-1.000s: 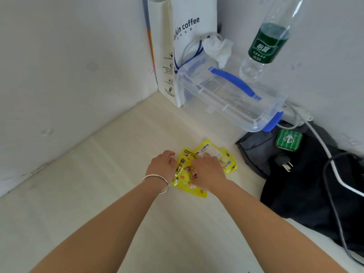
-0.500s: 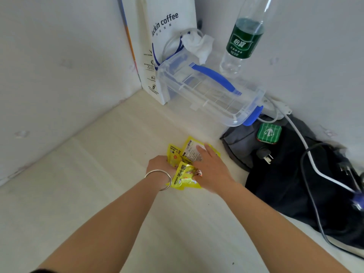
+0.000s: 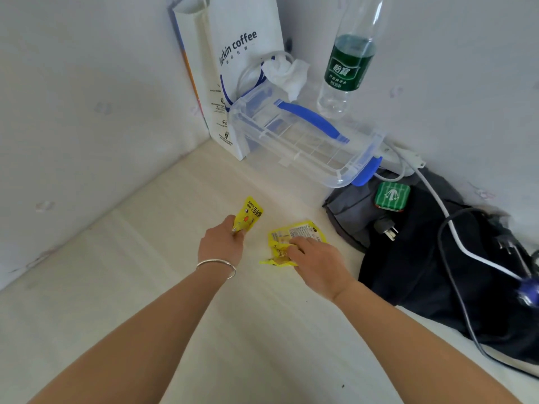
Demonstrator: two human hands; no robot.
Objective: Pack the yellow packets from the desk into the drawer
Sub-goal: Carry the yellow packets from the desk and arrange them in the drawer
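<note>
One yellow packet point(image 3: 250, 213) pinched upright in the left grip point(image 3: 222, 243), crumpled yellow packets point(image 3: 294, 233) clutched by the right grip point(image 3: 318, 262), on the pale desk point(image 3: 145, 258)

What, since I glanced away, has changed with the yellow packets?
The left hand has pinched one yellow packet and drawn it leftward out of the pile. The right hand stays on the remaining packets. Clear box and bottle are unmoved.

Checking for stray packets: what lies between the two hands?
Only bare desk, in the head view; the left hand holds one packet, the right hand grips the other packets.
</note>
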